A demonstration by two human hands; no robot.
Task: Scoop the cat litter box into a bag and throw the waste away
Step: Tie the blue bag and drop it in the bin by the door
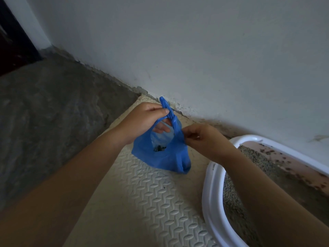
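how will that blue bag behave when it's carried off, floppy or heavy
Likely floppy: the blue bag sags and creases below the left hand and right hand, which pinch its top. Probably light, since only a small dark clump shows inside. It may swing freely when carried.

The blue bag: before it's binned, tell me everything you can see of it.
The blue bag is thin, crinkled plastic, small and sagging. Its twisted handles cross on top; the left hand pinches one, the right hand the other. A gap below shows dark clumps inside. It hangs over the beige foam mat, left of the litter box.
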